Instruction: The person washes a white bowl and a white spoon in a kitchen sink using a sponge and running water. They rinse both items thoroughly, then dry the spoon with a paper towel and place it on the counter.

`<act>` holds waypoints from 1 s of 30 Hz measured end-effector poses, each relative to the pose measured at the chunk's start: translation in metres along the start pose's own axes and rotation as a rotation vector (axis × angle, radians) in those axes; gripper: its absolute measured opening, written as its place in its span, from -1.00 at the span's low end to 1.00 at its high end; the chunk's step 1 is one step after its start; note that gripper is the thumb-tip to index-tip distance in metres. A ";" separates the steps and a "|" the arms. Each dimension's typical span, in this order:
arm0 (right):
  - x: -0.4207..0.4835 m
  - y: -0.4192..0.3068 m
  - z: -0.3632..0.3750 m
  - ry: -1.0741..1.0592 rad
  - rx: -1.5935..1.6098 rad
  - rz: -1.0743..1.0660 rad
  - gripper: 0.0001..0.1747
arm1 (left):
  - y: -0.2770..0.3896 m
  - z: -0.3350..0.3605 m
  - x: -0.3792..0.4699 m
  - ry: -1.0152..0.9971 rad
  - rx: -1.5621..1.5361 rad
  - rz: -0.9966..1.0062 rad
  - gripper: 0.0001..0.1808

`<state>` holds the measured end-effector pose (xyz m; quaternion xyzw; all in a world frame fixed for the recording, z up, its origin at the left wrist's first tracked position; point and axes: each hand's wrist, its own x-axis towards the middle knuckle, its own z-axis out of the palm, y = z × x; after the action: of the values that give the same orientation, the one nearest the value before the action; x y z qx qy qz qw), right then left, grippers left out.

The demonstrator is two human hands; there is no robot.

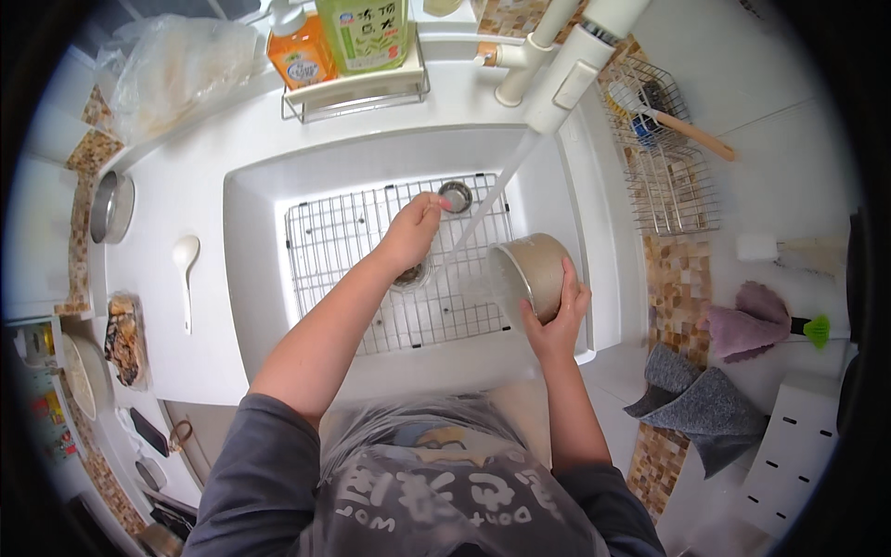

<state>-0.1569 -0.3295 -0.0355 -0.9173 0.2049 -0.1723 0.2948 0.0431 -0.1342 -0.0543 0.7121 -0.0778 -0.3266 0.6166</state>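
Note:
In the head view, my right hand (559, 319) grips a beige metal pot (546, 268) at the right side of the white sink (313, 157). The pot lies tilted, its mouth facing left. My left hand (412, 235) reaches over the wire sink grid (334, 244), its fingertips pinching the edge of a small round metal cup (457, 198), perhaps a drain strainer. Beneath my left wrist, the drain (412, 276) shows partly. Between my hands and the faucet head (567, 90), a water stream (498, 184) runs down into the sink.
Orange and green bottles (301, 56) stand on a rack behind the sink. A white spoon (186, 261), a metal bowl (113, 207) and a packaged food item (125, 341) lie left. At right hang a wire basket (672, 188) with a brush (686, 132) and a grey cloth (720, 404).

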 end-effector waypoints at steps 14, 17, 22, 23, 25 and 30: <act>-0.008 0.002 -0.010 -0.020 0.127 0.026 0.05 | 0.143 -0.004 0.055 -0.125 0.101 0.286 -0.32; -0.008 0.003 -0.012 -0.039 0.086 0.006 0.05 | 0.125 -0.041 0.048 -0.053 0.316 0.336 -0.56; -0.006 0.003 -0.010 -0.038 0.063 -0.002 0.05 | -0.003 -0.076 -0.010 0.272 0.582 0.166 -0.37; -0.007 0.003 -0.009 -0.045 0.057 -0.011 0.05 | -0.039 -0.077 -0.029 0.317 0.588 0.107 -0.36; -0.008 0.001 -0.009 -0.058 0.065 -0.025 0.05 | -0.102 -0.082 -0.062 0.387 0.560 -0.084 -0.36; -0.009 -0.001 -0.005 -0.113 -0.002 -0.062 0.06 | -0.169 -0.084 -0.105 0.345 0.359 -0.414 -0.51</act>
<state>-0.1663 -0.3268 -0.0325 -0.9318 0.1595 -0.1288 0.2994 -0.0401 0.0276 -0.1709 0.8551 0.1179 -0.3006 0.4056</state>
